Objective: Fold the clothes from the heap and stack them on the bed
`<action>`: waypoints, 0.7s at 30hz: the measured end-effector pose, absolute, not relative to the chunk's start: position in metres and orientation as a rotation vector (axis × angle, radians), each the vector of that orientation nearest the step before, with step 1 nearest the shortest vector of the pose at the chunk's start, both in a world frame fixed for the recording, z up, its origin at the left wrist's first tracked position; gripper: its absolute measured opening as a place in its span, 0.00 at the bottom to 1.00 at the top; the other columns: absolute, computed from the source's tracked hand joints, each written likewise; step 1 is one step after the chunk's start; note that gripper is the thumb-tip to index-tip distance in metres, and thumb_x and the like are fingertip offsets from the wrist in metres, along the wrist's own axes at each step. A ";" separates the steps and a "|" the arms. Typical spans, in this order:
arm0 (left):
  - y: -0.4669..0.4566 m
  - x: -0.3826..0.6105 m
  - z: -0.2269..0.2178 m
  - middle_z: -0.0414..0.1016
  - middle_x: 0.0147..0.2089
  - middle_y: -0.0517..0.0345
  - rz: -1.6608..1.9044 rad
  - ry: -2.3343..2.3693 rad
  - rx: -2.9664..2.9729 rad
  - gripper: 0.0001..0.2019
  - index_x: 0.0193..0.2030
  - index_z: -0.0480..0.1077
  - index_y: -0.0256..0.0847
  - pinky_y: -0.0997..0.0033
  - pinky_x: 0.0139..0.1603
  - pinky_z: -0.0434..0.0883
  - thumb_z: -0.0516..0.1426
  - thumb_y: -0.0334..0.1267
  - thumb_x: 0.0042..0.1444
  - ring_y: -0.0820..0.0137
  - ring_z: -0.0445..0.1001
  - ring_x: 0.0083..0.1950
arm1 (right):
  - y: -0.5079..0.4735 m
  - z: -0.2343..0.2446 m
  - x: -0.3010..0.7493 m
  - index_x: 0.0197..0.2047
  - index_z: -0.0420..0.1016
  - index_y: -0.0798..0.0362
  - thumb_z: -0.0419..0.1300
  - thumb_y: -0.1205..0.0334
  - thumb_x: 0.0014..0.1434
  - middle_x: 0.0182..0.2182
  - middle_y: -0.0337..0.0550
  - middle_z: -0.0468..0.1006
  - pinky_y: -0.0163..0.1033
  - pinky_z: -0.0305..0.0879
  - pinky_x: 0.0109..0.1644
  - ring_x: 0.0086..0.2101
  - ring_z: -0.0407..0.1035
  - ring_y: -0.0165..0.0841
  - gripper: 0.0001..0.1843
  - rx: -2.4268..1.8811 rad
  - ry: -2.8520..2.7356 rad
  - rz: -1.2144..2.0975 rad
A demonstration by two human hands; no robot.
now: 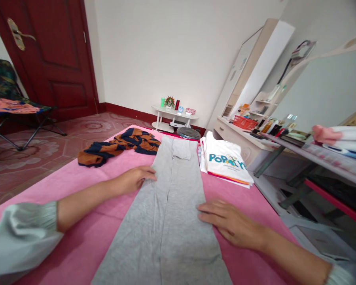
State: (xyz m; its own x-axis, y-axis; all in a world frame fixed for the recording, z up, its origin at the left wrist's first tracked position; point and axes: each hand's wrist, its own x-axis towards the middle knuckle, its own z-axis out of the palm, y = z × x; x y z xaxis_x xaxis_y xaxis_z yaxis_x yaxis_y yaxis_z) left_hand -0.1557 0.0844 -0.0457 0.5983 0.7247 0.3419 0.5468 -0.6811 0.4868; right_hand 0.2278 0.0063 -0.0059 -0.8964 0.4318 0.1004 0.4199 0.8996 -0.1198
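A grey garment lies flat and lengthwise on the pink bed cover, folded in two long halves. My left hand rests at its left edge, fingers stretched out and touching the cloth. My right hand lies flat on its right edge, fingers spread. Neither hand grips anything.
A crumpled orange and navy striped garment lies at the far left of the bed. A stack of folded white shirts sits at the far right. A desk with bottles and a red basket stands right; a folding chair stands left by a red door.
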 end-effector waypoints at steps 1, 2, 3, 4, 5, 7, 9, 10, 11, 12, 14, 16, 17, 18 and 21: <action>0.073 -0.166 -0.040 0.70 0.57 0.54 0.668 1.001 2.537 0.22 0.48 0.75 0.47 0.62 0.59 0.64 0.48 0.24 0.52 0.65 0.68 0.58 | 0.000 -0.004 0.230 0.63 0.60 0.45 0.49 0.69 0.61 0.57 0.48 0.69 0.48 0.59 0.60 0.56 0.63 0.35 0.26 -0.610 -2.954 0.143; 0.061 -0.175 -0.032 0.68 0.59 0.55 0.583 0.969 2.567 0.23 0.49 0.74 0.49 0.62 0.59 0.63 0.49 0.24 0.53 0.65 0.67 0.59 | -0.006 -0.003 0.232 0.63 0.60 0.45 0.50 0.68 0.62 0.57 0.49 0.69 0.46 0.60 0.60 0.56 0.64 0.35 0.26 -0.559 -2.958 0.141; 0.048 -0.181 -0.024 0.67 0.60 0.56 0.498 0.933 2.587 0.23 0.50 0.74 0.50 0.62 0.60 0.63 0.49 0.24 0.53 0.65 0.65 0.61 | -0.011 -0.001 0.232 0.63 0.59 0.45 0.51 0.67 0.62 0.57 0.49 0.69 0.45 0.61 0.59 0.56 0.64 0.35 0.26 -0.511 -2.958 0.138; 0.033 -0.185 -0.016 0.66 0.61 0.57 0.419 0.903 2.596 0.23 0.51 0.73 0.52 0.61 0.61 0.62 0.51 0.25 0.53 0.65 0.63 0.62 | -0.016 0.000 0.232 0.63 0.59 0.46 0.51 0.66 0.62 0.57 0.49 0.69 0.43 0.62 0.59 0.56 0.64 0.35 0.26 -0.464 -2.956 0.134; 0.019 -0.187 -0.007 0.65 0.62 0.59 0.351 0.874 2.600 0.22 0.51 0.73 0.54 0.61 0.61 0.61 0.53 0.26 0.53 0.64 0.61 0.63 | -0.021 0.002 0.231 0.63 0.60 0.46 0.52 0.65 0.61 0.57 0.50 0.69 0.42 0.62 0.59 0.56 0.64 0.36 0.26 -0.418 -2.959 0.131; -0.009 -0.186 0.007 0.62 0.64 0.61 0.271 0.849 2.584 0.22 0.51 0.72 0.56 0.59 0.63 0.60 0.56 0.28 0.52 0.63 0.58 0.65 | -0.030 0.005 0.227 0.63 0.61 0.47 0.53 0.63 0.61 0.56 0.49 0.70 0.41 0.62 0.58 0.55 0.65 0.36 0.26 -0.331 -2.979 0.139; -0.031 -0.181 0.017 0.63 0.64 0.63 0.249 0.804 2.557 0.20 0.50 0.73 0.57 0.60 0.63 0.60 0.57 0.30 0.52 0.62 0.58 0.66 | -0.037 0.006 0.221 0.62 0.63 0.47 0.53 0.62 0.62 0.55 0.48 0.71 0.40 0.62 0.58 0.55 0.65 0.35 0.25 -0.282 -2.983 0.172; -0.039 -0.177 0.019 0.65 0.63 0.63 0.262 0.768 2.542 0.18 0.48 0.74 0.57 0.61 0.63 0.61 0.57 0.30 0.53 0.62 0.59 0.65 | -0.039 0.006 0.218 0.61 0.63 0.48 0.53 0.63 0.62 0.54 0.48 0.72 0.40 0.62 0.58 0.55 0.65 0.35 0.24 -0.284 -2.968 0.203; -0.045 -0.174 0.020 0.67 0.61 0.62 0.279 0.729 2.526 0.16 0.45 0.75 0.56 0.62 0.62 0.62 0.57 0.30 0.54 0.63 0.61 0.64 | -0.040 0.006 0.215 0.61 0.64 0.47 0.53 0.63 0.62 0.54 0.48 0.73 0.40 0.62 0.58 0.55 0.65 0.35 0.23 -0.308 -2.932 0.243; -0.049 -0.171 0.020 0.70 0.58 0.61 0.300 0.702 2.505 0.14 0.43 0.76 0.54 0.63 0.61 0.63 0.57 0.31 0.55 0.63 0.63 0.63 | -0.041 0.006 0.212 0.60 0.64 0.47 0.52 0.63 0.63 0.53 0.48 0.73 0.42 0.62 0.58 0.55 0.65 0.35 0.22 -0.348 -2.872 0.296; -0.051 -0.167 0.017 0.74 0.54 0.58 0.360 0.670 2.440 0.10 0.41 0.77 0.50 0.64 0.60 0.64 0.56 0.33 0.58 0.64 0.65 0.60 | -0.040 0.010 0.206 0.58 0.66 0.46 0.50 0.61 0.64 0.52 0.48 0.74 0.45 0.60 0.60 0.55 0.65 0.35 0.20 -0.473 -2.721 0.434; -0.049 -0.166 0.016 0.76 0.49 0.55 0.426 0.650 2.357 0.09 0.42 0.76 0.47 0.63 0.60 0.64 0.55 0.35 0.59 0.63 0.69 0.57 | -0.040 0.019 0.202 0.55 0.69 0.44 0.48 0.57 0.66 0.50 0.47 0.76 0.47 0.58 0.61 0.54 0.66 0.36 0.18 -0.621 -2.586 0.586; -0.048 -0.167 0.018 0.77 0.47 0.55 0.458 0.643 2.315 0.08 0.42 0.76 0.46 0.62 0.59 0.64 0.55 0.37 0.60 0.63 0.70 0.54 | -0.040 0.025 0.201 0.54 0.71 0.44 0.47 0.54 0.66 0.48 0.46 0.77 0.48 0.58 0.61 0.52 0.68 0.36 0.18 -0.692 -2.541 0.657; -0.048 -0.168 0.022 0.78 0.45 0.55 0.485 0.636 2.283 0.09 0.42 0.76 0.45 0.62 0.59 0.65 0.55 0.38 0.60 0.64 0.72 0.52 | -0.042 0.031 0.201 0.52 0.73 0.43 0.46 0.52 0.66 0.47 0.46 0.78 0.48 0.59 0.60 0.50 0.70 0.37 0.19 -0.755 -2.510 0.718; -0.056 -0.170 0.037 0.78 0.43 0.55 0.536 0.639 2.260 0.10 0.43 0.75 0.46 0.66 0.52 0.70 0.54 0.40 0.61 0.65 0.75 0.46 | -0.054 0.049 0.209 0.51 0.74 0.41 0.44 0.49 0.66 0.45 0.46 0.78 0.47 0.65 0.55 0.46 0.72 0.38 0.21 -0.880 -2.484 0.813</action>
